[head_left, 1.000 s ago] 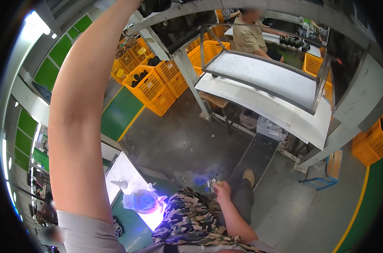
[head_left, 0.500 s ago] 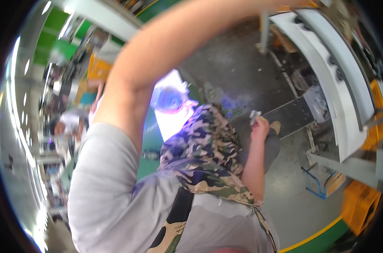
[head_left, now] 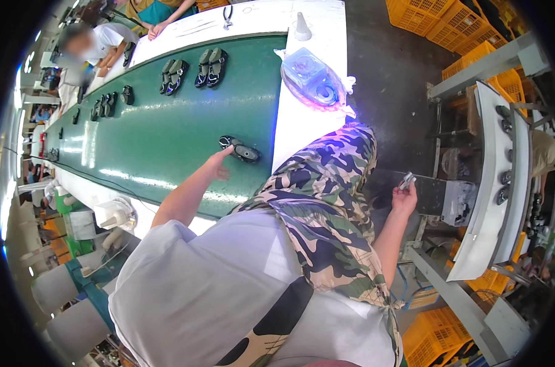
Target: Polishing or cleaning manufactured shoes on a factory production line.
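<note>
My left hand (head_left: 217,164) reaches over the green belt (head_left: 149,147), its fingers apart. One fingertip meets the strap end of a dark sandal (head_left: 247,153) lying near the belt's right end; whether it grips the sandal is hard to see. Low on the right, beside my camouflage apron (head_left: 326,177), my right hand (head_left: 403,199) is closed on a small silvery piece (head_left: 407,180) whose kind I cannot make out. Farther along the belt stand pairs of dark sandals (head_left: 211,68), with several more toward the far left.
A clear plastic tub (head_left: 308,73) with blue rings inside sits on the white table end (head_left: 285,144), near a pale cone (head_left: 302,27). Pliers (head_left: 227,17) lie at the far edge. Co-workers sit beyond. A curved white rack (head_left: 485,183) with sandals and orange crates (head_left: 436,336) stand right.
My left arm, raised across the view before, has come down to the left over the belt, beside the sandal. My view has turned leftward. The right hand keeps its small silvery piece.
</note>
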### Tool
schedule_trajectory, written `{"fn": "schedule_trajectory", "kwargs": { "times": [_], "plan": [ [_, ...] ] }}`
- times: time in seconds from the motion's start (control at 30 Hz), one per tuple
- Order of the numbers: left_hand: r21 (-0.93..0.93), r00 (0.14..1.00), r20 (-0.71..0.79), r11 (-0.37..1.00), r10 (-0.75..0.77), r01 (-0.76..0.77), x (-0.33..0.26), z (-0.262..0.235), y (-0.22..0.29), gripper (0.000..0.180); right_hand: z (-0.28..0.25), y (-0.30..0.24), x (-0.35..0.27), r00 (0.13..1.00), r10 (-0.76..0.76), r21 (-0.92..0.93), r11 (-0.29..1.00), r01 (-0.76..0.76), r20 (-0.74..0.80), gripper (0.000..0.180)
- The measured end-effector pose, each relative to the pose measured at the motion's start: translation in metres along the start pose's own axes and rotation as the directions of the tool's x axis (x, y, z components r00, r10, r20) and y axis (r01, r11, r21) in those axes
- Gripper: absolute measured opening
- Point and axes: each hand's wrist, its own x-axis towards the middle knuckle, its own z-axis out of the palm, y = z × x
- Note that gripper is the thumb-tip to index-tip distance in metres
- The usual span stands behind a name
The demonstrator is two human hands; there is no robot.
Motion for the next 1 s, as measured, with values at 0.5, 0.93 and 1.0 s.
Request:
{"fn": "schedule_trajectory", "kwargs": {
  "times": [0.5, 0.93, 1.0],
  "plan": [
    [-0.813, 0.541, 0.446, 0.575, 0.713, -0.087, -0.019, 0.052, 0.144, 0.053, 0.138, -0.028, -0.060, 0.976, -0.131, -0.213, 0.963, 0.167, 0.173, 0.011],
    [-0.223, -0.689, 0.178, -0.653, 0.703, -0.724, -0.212, 0.133, 0.199, 0.056, 0.311, -0.036, -0.157, 0.623, -0.262, -0.312, 0.687, 0.657, 0.737, 0.020],
    [-0.206, -0.753, 0.242, -0.726, 0.612, -0.657, -0.254, 0.129, 0.203, 0.052, 0.323, -0.041, -0.177, 0.550, -0.262, -0.260, 0.671, 0.694, 0.793, 0.022]
  ]
}}
